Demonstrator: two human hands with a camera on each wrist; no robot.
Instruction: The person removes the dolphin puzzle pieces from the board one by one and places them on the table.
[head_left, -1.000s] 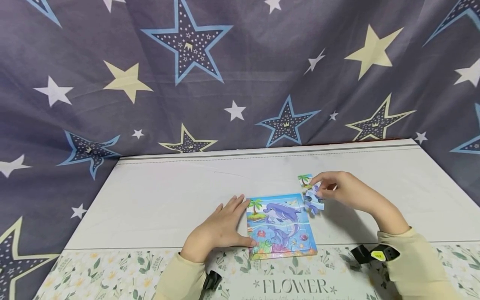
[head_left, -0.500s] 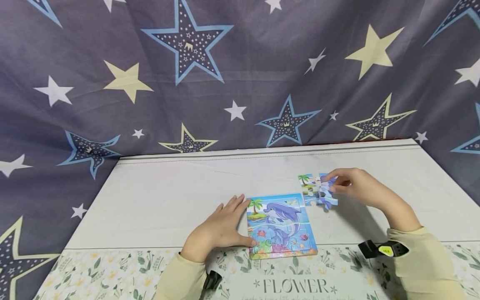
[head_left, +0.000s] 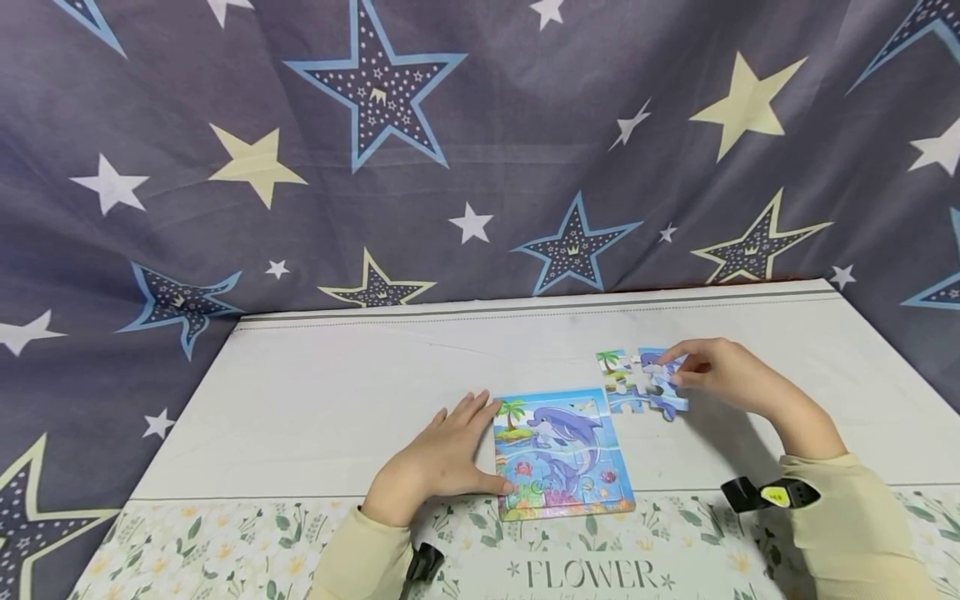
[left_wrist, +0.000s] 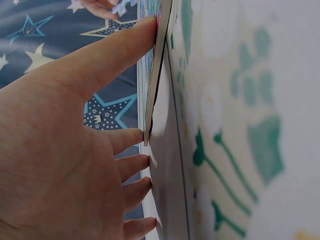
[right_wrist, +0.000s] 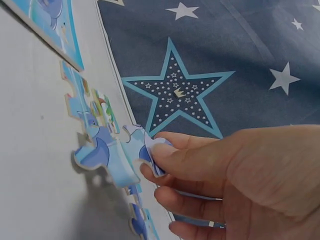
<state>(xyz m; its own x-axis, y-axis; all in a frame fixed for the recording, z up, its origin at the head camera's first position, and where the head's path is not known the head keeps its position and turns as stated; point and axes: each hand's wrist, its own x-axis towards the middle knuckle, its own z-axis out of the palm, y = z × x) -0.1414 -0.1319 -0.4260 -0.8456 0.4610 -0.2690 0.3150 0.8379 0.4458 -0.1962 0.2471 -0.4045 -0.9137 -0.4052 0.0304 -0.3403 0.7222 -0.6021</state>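
Note:
My left hand [head_left: 442, 458] lies with spread fingers along the left side of a square dolphin jigsaw puzzle [head_left: 558, 450]. Its thumb [left_wrist: 125, 45] presses on the near left corner, while the other fingertips touch down at the board's edge and on the table. Beyond the board's far right corner, my right hand [head_left: 720, 375] pinches joined dolphin jigsaw pieces [right_wrist: 117, 155] between thumb and fingers. They tilt, with a shadow beneath their free end in the right wrist view. Just left of them, palm-tree jigsaw pieces [head_left: 611, 361] lie on the table, partly overlapped in the head view.
A white table cover [head_left: 360, 375] runs back to a dark star-patterned curtain [head_left: 480, 150]. Nearer me is a floral cloth [head_left: 247, 542] printed with the word FLOWER. Both wrists carry black strapped devices.
My right hand has moved to the right with the joined dolphin pieces, uncovering more of the palm-tree pieces beside them. My left hand and the puzzle board have stayed in place.

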